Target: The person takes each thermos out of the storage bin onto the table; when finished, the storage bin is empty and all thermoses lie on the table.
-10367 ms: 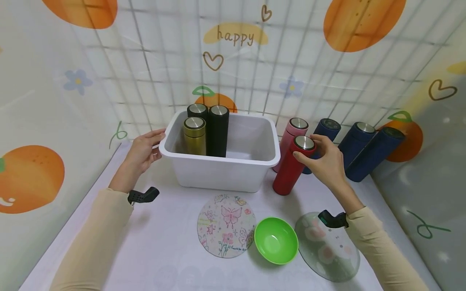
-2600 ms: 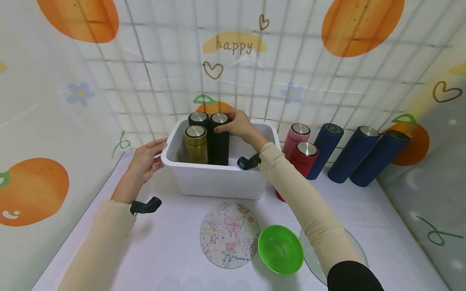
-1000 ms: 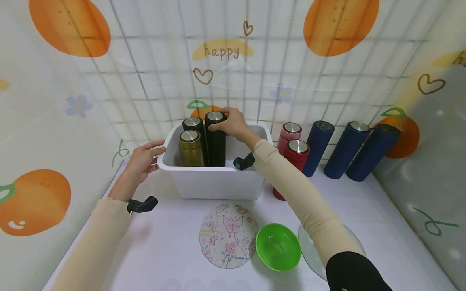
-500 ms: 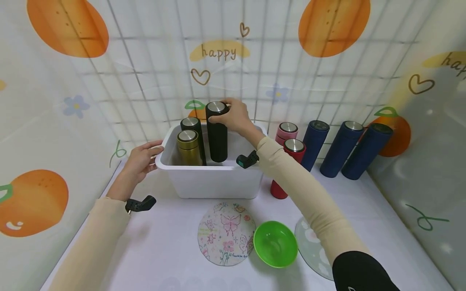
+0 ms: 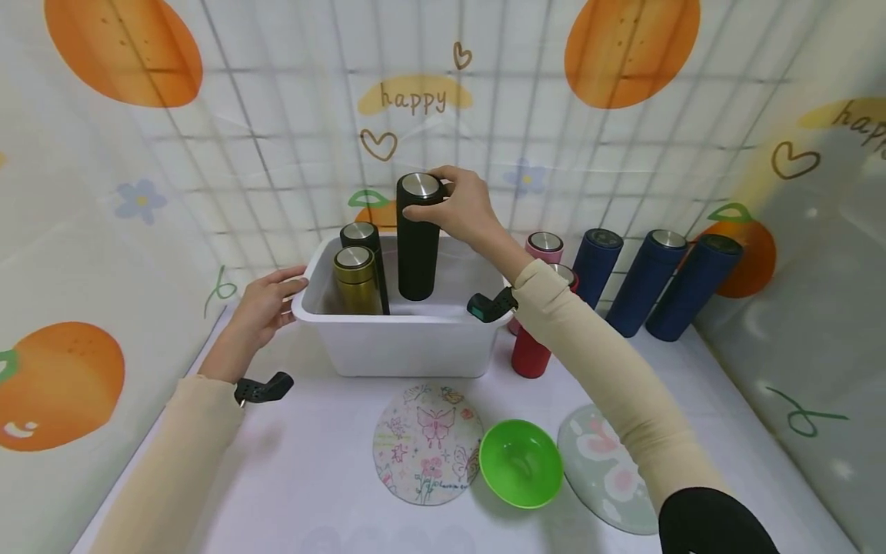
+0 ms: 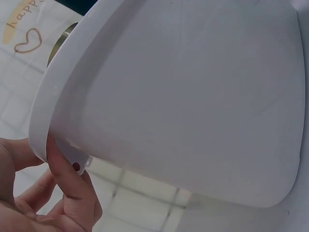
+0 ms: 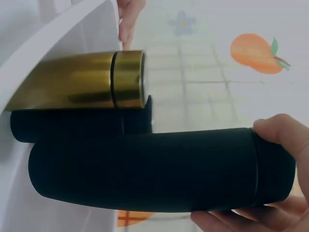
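My right hand (image 5: 471, 211) grips a tall black thermos (image 5: 417, 258) around its lid, thumb on one side and fingers on the other. The thermos hangs upright inside the white plastic bin (image 5: 401, 348), its top well above the rim. To its left in the bin stand a shorter gold thermos (image 5: 358, 292) and a second black thermos (image 5: 376, 250), partly hidden behind the gold one. At the bin's left end, my left hand (image 5: 264, 308) pinches the rim; the left wrist view has its fingers (image 6: 72, 181) under the lip.
Right of the bin stand a red thermos (image 5: 531, 354), partly behind my right sleeve, a pink thermos (image 5: 544, 242) and several blue ones (image 5: 640, 281). Nearer the front lie a round butterfly-patterned mat (image 5: 428, 454), a green bowl (image 5: 521, 465) and a round rabbit-patterned mat (image 5: 602, 477).
The red thermos, held by my right hand earliest, now stands released. My right hand then took the tall black thermos, raised it and shifted it slightly right. My left hand stayed on the rim.
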Motion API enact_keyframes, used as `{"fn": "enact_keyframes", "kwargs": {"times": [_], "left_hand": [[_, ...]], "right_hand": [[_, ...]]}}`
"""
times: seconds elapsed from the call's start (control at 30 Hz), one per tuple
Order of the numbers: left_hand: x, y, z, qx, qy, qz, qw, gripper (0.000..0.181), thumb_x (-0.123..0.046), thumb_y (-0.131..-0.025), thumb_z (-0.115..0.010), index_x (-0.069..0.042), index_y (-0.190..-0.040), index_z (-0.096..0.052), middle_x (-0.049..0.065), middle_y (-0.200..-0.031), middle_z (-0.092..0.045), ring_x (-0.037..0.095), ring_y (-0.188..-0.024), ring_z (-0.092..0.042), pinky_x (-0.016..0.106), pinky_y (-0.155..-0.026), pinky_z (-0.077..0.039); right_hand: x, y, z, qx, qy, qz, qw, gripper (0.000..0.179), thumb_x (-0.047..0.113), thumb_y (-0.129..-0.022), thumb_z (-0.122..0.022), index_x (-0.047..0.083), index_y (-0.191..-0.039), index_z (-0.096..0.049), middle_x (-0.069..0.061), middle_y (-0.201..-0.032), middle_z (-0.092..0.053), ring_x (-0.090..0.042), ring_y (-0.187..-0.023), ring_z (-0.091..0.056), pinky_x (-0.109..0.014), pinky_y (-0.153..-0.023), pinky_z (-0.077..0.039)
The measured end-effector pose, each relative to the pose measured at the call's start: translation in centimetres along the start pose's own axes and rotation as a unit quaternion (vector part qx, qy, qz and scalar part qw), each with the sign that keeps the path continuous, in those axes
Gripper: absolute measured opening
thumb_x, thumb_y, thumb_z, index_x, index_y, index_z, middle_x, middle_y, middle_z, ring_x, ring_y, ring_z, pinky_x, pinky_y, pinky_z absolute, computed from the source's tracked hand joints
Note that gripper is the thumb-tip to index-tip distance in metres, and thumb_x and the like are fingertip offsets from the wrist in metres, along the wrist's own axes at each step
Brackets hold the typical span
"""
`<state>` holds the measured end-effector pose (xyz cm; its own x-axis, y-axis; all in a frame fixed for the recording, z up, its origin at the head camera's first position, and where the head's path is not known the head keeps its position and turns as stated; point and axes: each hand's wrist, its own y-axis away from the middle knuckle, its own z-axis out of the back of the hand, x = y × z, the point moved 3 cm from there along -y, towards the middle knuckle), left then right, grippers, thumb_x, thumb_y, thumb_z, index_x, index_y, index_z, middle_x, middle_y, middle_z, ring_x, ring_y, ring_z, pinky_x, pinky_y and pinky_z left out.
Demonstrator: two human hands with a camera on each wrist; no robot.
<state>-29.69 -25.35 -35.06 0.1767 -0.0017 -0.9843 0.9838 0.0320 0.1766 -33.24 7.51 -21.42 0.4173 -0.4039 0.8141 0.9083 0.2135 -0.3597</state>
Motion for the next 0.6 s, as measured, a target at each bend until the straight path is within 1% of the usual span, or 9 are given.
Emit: {"fn": "enact_keyframes", "kwargs": {"times": [0.17, 0.27, 0.5, 0.6], "left_hand": [[-0.2, 0.0, -0.2, 0.006, -0.001, -0.003, 1.0000, 0.055, -0.021, -0.100, -0.063, -0.008, -0.150, -0.043, -0.001, -0.119, -0.055, 0.010, -0.089, -0.065, 0.024, -0.073, -0.056], [-0.2, -0.1, -0.3, 0.007, 0.001, -0.004, 1.0000, 0.055, -0.020, -0.100, -0.064, -0.007, -0.149, -0.044, -0.001, -0.118, -0.054, 0.009, -0.088, -0.065, 0.024, -0.072, -0.056], [0.0, 0.0, -0.1, 0.019, 0.018, -0.003, 0.9997, 0.055, -0.019, -0.100, -0.064, -0.007, -0.150, -0.042, 0.000, -0.119, -0.054, 0.012, -0.091, -0.064, 0.025, -0.072, -0.056], [0.1, 0.0, -0.1, 0.020, 0.015, -0.005, 0.9997, 0.056, -0.020, -0.100, -0.064, -0.006, -0.150, -0.042, -0.001, -0.119, -0.054, 0.011, -0.092, -0.063, 0.024, -0.072, -0.056]], "right_hand": [[1.2, 1.0, 1.0, -0.004, 0.009, 0.006, 0.9999, 0.061, 0.031, -0.076, -0.089, 0.015, -0.129, -0.064, 0.002, -0.106, -0.070, -0.010, -0.088, -0.066, -0.031, -0.074, -0.053], [1.7, 1.6, 1.6, -0.005, 0.008, 0.014, 0.9999, 0.061, 0.030, -0.075, -0.089, 0.016, -0.129, -0.064, 0.002, -0.104, -0.072, -0.010, -0.086, -0.067, -0.031, -0.073, -0.053], [2.6, 2.9, 2.6, -0.003, -0.002, 0.045, 0.9990, 0.056, 0.029, -0.076, -0.089, 0.014, -0.124, -0.065, 0.001, -0.095, -0.073, -0.012, -0.080, -0.069, -0.033, -0.069, -0.054], [2.8, 3.5, 3.0, -0.001, 0.000, 0.044, 0.9990, 0.057, 0.030, -0.076, -0.089, 0.014, -0.125, -0.064, 0.000, -0.094, -0.073, -0.013, -0.079, -0.068, -0.034, -0.068, -0.054]]}}
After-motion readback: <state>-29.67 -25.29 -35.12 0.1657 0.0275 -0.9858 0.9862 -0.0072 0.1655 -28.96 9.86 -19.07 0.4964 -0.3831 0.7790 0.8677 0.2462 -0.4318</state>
